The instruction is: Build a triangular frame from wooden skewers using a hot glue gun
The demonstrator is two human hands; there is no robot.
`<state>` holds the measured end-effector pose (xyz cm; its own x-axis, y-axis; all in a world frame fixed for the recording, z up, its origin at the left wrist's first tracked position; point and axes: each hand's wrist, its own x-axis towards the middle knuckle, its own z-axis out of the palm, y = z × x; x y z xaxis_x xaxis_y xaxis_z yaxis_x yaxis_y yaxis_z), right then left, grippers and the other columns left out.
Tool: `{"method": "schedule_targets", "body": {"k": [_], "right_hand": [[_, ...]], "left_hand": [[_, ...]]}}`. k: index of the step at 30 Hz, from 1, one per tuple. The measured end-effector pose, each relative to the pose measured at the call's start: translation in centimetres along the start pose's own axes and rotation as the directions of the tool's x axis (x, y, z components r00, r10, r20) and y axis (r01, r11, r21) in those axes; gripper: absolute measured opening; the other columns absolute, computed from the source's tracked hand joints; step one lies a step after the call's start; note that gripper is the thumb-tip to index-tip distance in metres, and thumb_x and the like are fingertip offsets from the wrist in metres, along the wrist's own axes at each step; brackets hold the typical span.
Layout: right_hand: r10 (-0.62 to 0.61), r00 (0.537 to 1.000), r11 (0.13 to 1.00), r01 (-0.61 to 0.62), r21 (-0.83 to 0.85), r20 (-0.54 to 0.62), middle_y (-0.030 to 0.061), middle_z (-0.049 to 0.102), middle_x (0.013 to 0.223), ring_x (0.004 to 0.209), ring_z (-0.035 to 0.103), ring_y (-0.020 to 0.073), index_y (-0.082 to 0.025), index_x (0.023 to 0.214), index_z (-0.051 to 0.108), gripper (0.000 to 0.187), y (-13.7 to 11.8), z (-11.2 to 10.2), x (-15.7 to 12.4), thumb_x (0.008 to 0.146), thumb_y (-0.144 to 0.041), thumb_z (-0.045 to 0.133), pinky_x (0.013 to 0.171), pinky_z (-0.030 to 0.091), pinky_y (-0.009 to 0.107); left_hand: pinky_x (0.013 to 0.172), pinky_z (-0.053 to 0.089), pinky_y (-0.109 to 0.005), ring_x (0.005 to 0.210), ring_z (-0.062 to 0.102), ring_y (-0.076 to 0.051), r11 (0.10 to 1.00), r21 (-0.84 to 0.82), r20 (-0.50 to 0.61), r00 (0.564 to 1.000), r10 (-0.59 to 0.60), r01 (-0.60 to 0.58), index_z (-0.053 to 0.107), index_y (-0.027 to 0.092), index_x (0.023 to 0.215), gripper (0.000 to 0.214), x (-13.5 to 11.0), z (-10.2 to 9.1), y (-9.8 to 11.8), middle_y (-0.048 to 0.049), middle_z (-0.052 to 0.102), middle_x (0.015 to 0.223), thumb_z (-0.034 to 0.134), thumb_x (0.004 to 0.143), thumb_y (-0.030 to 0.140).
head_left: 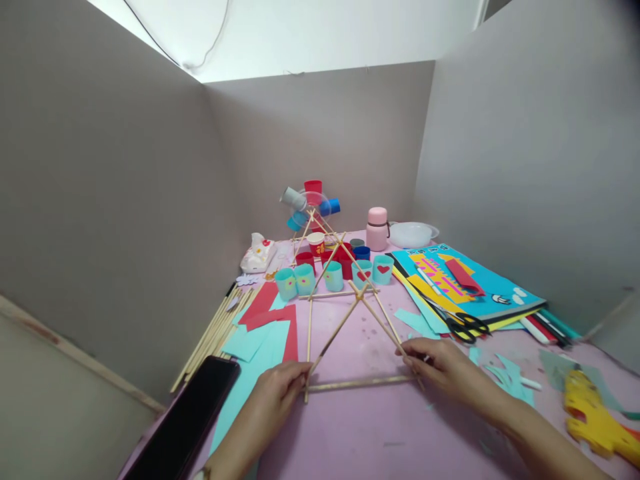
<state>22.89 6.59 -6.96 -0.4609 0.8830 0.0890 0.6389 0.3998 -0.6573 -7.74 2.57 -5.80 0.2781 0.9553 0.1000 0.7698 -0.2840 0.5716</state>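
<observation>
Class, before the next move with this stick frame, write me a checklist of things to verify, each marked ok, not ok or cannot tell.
1. Left hand holds the stick frame at its near left corner: ok.
2. Right hand holds the frame near its right corner: ok.
3. Front sticks cross at the top: ok.
4. Joints firmly fixed: cannot tell; the picture does not show their strength.
5. Paper scraps cleared away: not ok; they lie beside the right forearm.
6. Yellow glue gun switched off: cannot tell; it lies on the table, at the far right.
</observation>
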Motion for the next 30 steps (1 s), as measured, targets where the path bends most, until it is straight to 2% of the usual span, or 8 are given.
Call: {"method": "schedule_targets", "body": {"k": [4,9,12,17,21,26,30], "right_hand": [[0.010,1.000,1.000,-0.010,-0.014,0.018,0.0027,0.063,0.074,0.068,0.056,0.0167,-0.019,0.078,0.058,0.020,0.1,0.1,-0.1,0.086,-0.028,0.041,0.060,0.036,0.025],[0.022,0.999,0.999,-0.021,-0.033,0.024,0.0036,0.064,0.075,0.070,0.057,0.0177,-0.019,0.078,0.058,0.024,-0.1,0.3,-0.2,0.088,-0.030,0.039,0.061,0.037,0.026],[0.024,1.000,0.998,-0.023,-0.055,0.013,0.0043,0.065,0.080,0.074,0.058,0.0190,-0.020,0.082,0.059,0.022,0.2,0.5,-0.4,0.088,-0.029,0.040,0.065,0.038,0.027],[0.021,1.000,0.993,-0.021,-0.118,0.000,0.0036,0.065,0.078,0.076,0.058,0.0192,-0.021,0.076,0.057,0.022,0.4,0.7,-0.7,0.088,-0.030,0.041,0.065,0.037,0.027],[0.029,0.999,0.988,-0.031,-0.150,-0.017,0.0034,0.065,0.079,0.077,0.058,0.0187,-0.021,0.077,0.058,0.021,0.3,0.8,-0.6,0.088,-0.027,0.041,0.066,0.037,0.027],[0.029,0.998,0.987,-0.039,-0.156,-0.063,0.0023,0.065,0.077,0.075,0.058,0.0174,-0.021,0.074,0.058,0.021,0.4,0.9,-0.6,0.087,-0.027,0.043,0.065,0.037,0.026],[0.037,0.997,0.990,-0.046,-0.134,-0.065,0.0028,0.065,0.079,0.077,0.058,0.0178,-0.020,0.077,0.059,0.018,0.4,0.8,-0.8,0.086,-0.026,0.044,0.066,0.037,0.026]], "left_hand": [[0.076,0.047,-0.024,0.084,0.064,-0.016,1.000,-0.005,0.006,1.000,-0.013,0.013,0.066,0.025,0.100,0.027,-0.3,0.0,0.2,-0.0016,0.072,0.093,0.043,0.088,0.025],[0.075,0.045,-0.024,0.082,0.062,-0.016,0.998,-0.052,0.014,1.000,-0.027,0.028,0.065,0.024,0.095,0.021,-0.6,0.1,0.3,-0.0009,0.069,0.088,0.051,0.081,0.017],[0.074,0.045,-0.023,0.082,0.061,-0.016,0.997,-0.075,-0.011,1.000,-0.027,0.026,0.064,0.023,0.093,0.022,-0.8,0.2,0.4,-0.0010,0.068,0.088,0.050,0.080,0.014],[0.072,0.046,-0.023,0.080,0.062,-0.016,0.997,-0.062,-0.017,0.999,-0.038,0.037,0.066,0.024,0.090,0.022,-0.8,0.4,0.3,-0.0013,0.068,0.085,0.048,0.081,0.015],[0.072,0.048,-0.023,0.079,0.064,-0.017,0.998,-0.039,-0.008,0.999,-0.047,0.047,0.067,0.023,0.090,0.020,-0.5,0.6,-0.5,-0.0024,0.069,0.084,0.051,0.079,0.016],[0.072,0.050,-0.024,0.079,0.065,-0.017,1.000,-0.022,-0.028,1.000,0.002,-0.002,0.067,0.024,0.096,0.022,-0.4,1.1,-1.9,-0.0027,0.069,0.085,0.051,0.081,0.019],[0.072,0.050,-0.023,0.079,0.065,-0.017,1.000,0.011,-0.035,0.999,0.024,-0.023,0.067,0.023,0.098,0.023,-0.5,1.1,-2.0,-0.0036,0.068,0.082,0.051,0.082,0.021]]}}
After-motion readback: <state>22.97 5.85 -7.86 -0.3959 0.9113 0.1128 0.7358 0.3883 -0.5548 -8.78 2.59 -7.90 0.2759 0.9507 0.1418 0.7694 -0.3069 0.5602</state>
